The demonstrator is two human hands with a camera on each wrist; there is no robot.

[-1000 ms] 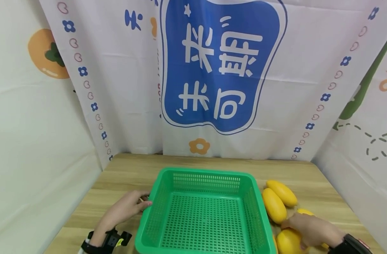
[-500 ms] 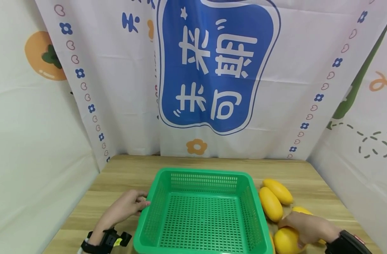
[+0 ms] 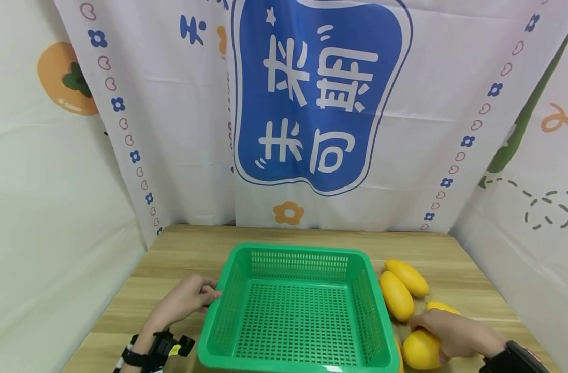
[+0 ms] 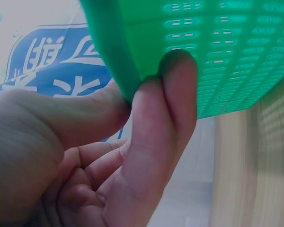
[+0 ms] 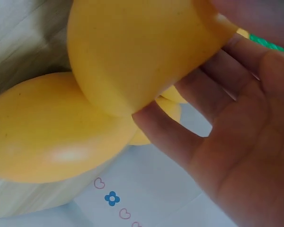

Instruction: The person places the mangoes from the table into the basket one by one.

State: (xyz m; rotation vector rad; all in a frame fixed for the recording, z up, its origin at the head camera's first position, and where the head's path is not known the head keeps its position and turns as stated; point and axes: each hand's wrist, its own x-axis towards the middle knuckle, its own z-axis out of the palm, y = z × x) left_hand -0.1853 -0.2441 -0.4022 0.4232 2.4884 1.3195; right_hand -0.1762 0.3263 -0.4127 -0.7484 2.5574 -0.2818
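A green plastic basket [image 3: 297, 249] with a perforated bottom stands on the table, with nothing inside it. My left hand [image 3: 188, 300] pinches its left rim between thumb and fingers; the left wrist view shows the fingers against the outer wall [image 4: 151, 42]. To the right of the basket, my right hand [image 3: 461, 334] holds a yellow mango [image 3: 422, 350], fingertips along one side and thumb on the other. Beyond that hand lie two mangoes side by side, the farther mango [image 3: 406, 277] and the nearer mango [image 3: 395, 296]. Another mango [image 3: 441, 307] is partly hidden behind the right hand.
The wooden table [image 3: 186, 246] is enclosed by white printed cloth [image 3: 200, 155] at the back and sides. A sliver of another yellow fruit [image 3: 398, 357] shows against the basket's right side. Black bands with devices [image 3: 160, 349] sit on both wrists.
The head view has shifted slightly. Both hands, the basket and the mangoes keep nearly the same places.
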